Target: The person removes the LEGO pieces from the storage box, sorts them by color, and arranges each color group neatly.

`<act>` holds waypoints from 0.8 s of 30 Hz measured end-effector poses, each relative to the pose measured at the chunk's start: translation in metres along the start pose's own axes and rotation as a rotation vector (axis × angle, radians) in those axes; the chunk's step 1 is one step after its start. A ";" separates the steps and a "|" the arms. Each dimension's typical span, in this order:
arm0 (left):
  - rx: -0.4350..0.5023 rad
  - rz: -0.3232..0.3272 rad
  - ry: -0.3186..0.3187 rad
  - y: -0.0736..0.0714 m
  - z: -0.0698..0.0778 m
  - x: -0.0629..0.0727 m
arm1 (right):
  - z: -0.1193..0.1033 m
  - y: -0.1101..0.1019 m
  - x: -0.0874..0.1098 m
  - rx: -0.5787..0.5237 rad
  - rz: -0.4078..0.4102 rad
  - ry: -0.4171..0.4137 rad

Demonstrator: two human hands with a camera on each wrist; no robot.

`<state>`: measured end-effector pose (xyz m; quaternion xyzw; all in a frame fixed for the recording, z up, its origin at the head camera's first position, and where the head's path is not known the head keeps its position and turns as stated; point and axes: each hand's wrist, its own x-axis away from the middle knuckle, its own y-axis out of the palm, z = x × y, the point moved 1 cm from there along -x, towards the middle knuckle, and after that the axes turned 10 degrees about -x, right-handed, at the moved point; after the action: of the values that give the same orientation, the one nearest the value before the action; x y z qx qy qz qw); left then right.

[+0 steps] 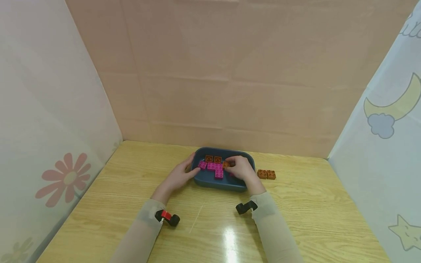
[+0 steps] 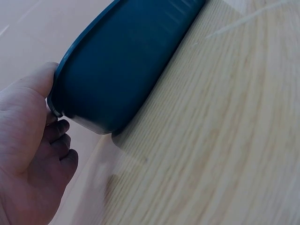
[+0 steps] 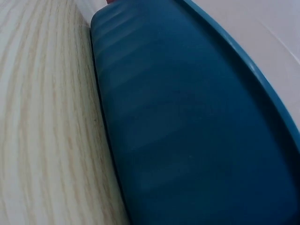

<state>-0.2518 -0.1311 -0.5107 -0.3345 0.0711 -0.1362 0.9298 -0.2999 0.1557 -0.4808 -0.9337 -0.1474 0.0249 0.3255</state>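
A dark blue tray (image 1: 205, 182) stands on the table with pink building bricks (image 1: 218, 174) and orange-brown building bricks (image 1: 209, 158) inside. My left hand (image 1: 179, 176) grips the tray's left end; in the left wrist view its thumb lies over the rim and the fingers of that hand (image 2: 35, 154) curl below outside. Over the tray's right part, my right hand (image 1: 242, 168) reaches in, pinching an orange building brick (image 1: 226, 164) between thumb and forefinger. Its palm hides part of the tray's contents. The right wrist view shows only the tray's outer wall (image 3: 187, 117).
Two orange-brown building bricks (image 1: 266, 174) lie side by side on the wooden table (image 1: 312, 212), just right of the tray. A pinkish cloth (image 1: 230, 91) hangs behind the table, and patterned cloths (image 1: 42, 91) stand at both sides.
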 end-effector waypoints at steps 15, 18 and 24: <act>-0.021 -0.010 0.012 -0.001 -0.001 0.000 | 0.004 0.001 -0.002 0.116 0.026 -0.079; -0.034 -0.010 0.012 -0.001 -0.001 0.000 | 0.002 0.000 -0.001 0.132 0.037 -0.093; -0.049 0.001 0.013 -0.001 0.000 0.000 | -0.003 -0.003 0.002 0.147 0.049 -0.135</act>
<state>-0.2516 -0.1322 -0.5097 -0.3561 0.0802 -0.1363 0.9210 -0.2980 0.1570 -0.4764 -0.9069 -0.1439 0.1062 0.3816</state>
